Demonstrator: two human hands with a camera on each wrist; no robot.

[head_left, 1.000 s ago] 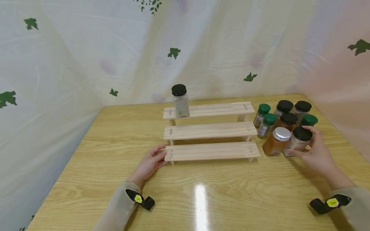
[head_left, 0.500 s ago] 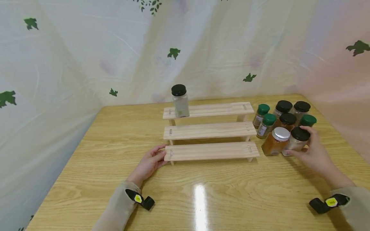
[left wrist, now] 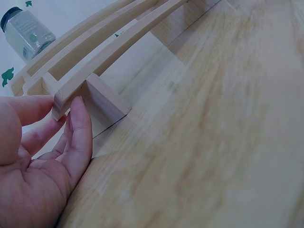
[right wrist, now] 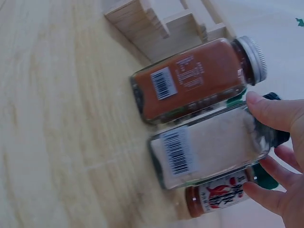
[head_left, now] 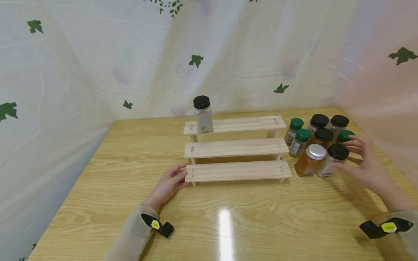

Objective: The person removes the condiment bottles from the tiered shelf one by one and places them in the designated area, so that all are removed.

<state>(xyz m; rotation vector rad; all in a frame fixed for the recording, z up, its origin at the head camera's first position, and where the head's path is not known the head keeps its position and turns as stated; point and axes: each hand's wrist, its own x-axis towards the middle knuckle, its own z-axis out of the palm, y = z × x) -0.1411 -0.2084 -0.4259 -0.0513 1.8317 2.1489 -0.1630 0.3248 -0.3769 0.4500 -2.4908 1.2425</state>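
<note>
A three-tier wooden spice rack (head_left: 238, 171) stands mid-table. My left hand (head_left: 167, 185) pinches the left end of its lowest shelf; in the left wrist view the thumb lies on the board's end and the fingers are beneath. On the top shelf's left end stands a tall black-capped jar (head_left: 204, 117). My right hand (head_left: 372, 174) is at the right side of a black-capped jar of pale powder (head_left: 328, 166), fingers spread and thumb near its neck. Behind those fingers is a green-capped jar with a red-printed label (right wrist: 221, 192).
Left of the pale jar stands a silver-capped jar of orange-brown powder (head_left: 307, 163). Behind are more jars, among them a small green-capped one (head_left: 297, 145) close to the rack's right end and a black-capped one (head_left: 337, 125). A patterned white curtain (head_left: 235, 72) hangs behind the table.
My right hand has loosened from the pale-powder jar and shifted right, its fingers spreading toward the green-capped jar behind. My left hand stays on the rack.
</note>
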